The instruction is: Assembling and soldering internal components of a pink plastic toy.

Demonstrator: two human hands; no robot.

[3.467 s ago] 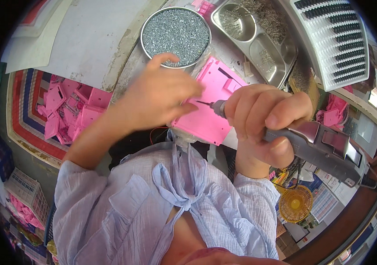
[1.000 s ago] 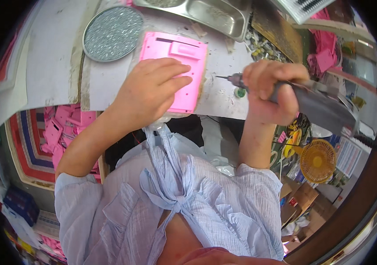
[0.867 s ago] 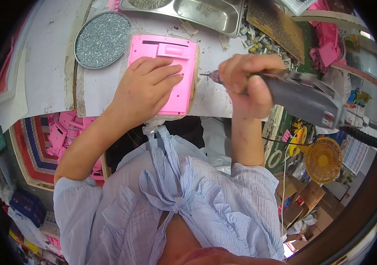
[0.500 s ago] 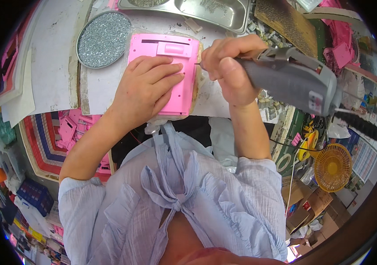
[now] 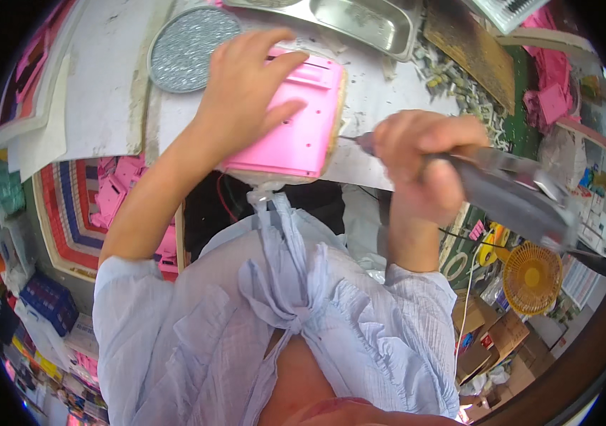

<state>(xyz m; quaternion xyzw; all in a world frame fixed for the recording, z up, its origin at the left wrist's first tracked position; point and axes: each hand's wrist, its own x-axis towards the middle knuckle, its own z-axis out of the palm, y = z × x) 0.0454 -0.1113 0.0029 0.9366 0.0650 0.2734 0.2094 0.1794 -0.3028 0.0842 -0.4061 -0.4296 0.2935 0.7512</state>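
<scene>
A pink plastic casing [image 5: 292, 142] with a slot, a raised bar and small round holes lies on a padded, plastic-wrapped rest at the table's near edge. My left hand [image 5: 242, 96] hovers over or touches its left side, fingers spread; whether it presses the surface I cannot tell. Around the grey electric screwdriver [image 5: 505, 195] my right hand [image 5: 420, 160] is wrapped, somewhat blurred. Its thin bit points left, just past the casing's right edge. Beyond my left hand stands a round dish [image 5: 193, 50] of small silvery screws.
A steel tray [image 5: 363, 25] with compartments sits at the far side. Small metal parts [image 5: 452, 89] lie scattered beside a brown board [image 5: 470, 50]. Left of my lap, a striped box [image 5: 68, 220] holds pink pieces. A yellow fan [image 5: 532, 278] stands at the right.
My right hand has drawn the screwdriver right and nearer to me, away from the casing. The left hand has shifted farther off and spread its fingers. The whole view has shifted slightly.
</scene>
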